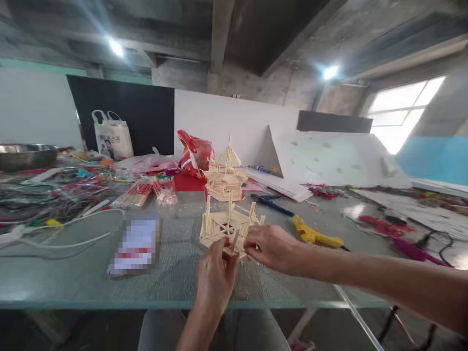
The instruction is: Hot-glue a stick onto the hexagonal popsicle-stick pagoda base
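A pale model point(215, 224) built of thin wooden sticks, a many-sided base with upright posts, stands on the table in front of me. My left hand point(215, 273) is at its near edge, thumb and fingers pinched round a short wooden stick point(235, 238) that points up. Close beside it, my right hand point(272, 248) reaches in from the right with curled fingers at the model's near right side. Whatever those fingers hold is hidden. Just behind the base is a finished-looking tiered pagoda roof section point(226, 183) with a pointed top, made of the same sticks.
A yellow and blue tool point(310, 231), perhaps a glue gun, lies to the right. On the left are a blurred flat packet point(135, 246), bundled red-tipped sticks point(135, 191) and a white cable point(73, 241). A red bag point(197, 153) stands behind. Clutter fills both sides.
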The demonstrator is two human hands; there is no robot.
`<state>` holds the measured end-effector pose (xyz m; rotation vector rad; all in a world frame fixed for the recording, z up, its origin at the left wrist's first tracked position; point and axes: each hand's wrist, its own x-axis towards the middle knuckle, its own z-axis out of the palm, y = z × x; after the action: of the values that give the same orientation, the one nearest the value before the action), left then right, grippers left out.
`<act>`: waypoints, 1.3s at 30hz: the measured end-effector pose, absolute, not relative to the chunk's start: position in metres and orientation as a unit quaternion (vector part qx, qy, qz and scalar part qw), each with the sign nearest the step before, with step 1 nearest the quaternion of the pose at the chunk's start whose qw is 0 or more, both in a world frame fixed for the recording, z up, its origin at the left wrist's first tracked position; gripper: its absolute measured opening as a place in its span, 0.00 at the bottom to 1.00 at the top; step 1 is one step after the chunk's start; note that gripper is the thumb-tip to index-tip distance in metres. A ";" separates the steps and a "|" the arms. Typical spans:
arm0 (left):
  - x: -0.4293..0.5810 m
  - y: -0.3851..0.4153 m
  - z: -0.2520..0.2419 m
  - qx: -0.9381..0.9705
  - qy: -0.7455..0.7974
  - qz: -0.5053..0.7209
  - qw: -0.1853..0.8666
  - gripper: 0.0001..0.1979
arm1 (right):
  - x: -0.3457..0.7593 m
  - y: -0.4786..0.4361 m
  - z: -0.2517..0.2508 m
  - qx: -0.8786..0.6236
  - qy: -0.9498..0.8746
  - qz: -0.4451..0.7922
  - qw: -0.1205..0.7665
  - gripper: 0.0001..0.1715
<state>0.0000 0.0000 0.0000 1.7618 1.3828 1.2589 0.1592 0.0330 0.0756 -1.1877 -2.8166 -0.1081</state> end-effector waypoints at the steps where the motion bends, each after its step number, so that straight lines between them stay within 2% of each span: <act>1: 0.000 -0.001 0.000 0.658 0.516 0.471 0.281 0.19 | 0.158 0.033 0.076 -0.388 -0.920 -0.034 0.044 0.11; 12: 0.001 -0.001 -0.003 0.643 0.501 0.508 0.277 0.15 | 0.153 0.033 0.074 -0.386 -0.920 -0.030 0.058 0.10; 27: -0.001 -0.002 0.002 0.639 0.519 0.490 0.287 0.16 | 0.152 0.026 0.091 -0.381 -0.923 0.007 0.046 0.12; 39: 0.000 -0.002 0.002 0.632 0.534 0.493 0.270 0.17 | 0.165 0.020 0.086 -0.375 -0.921 -0.036 0.095 0.08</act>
<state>0.0002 -0.0017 0.0021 1.7036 1.4388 1.3277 0.1653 0.0204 0.0861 -1.1126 -2.7318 -0.1071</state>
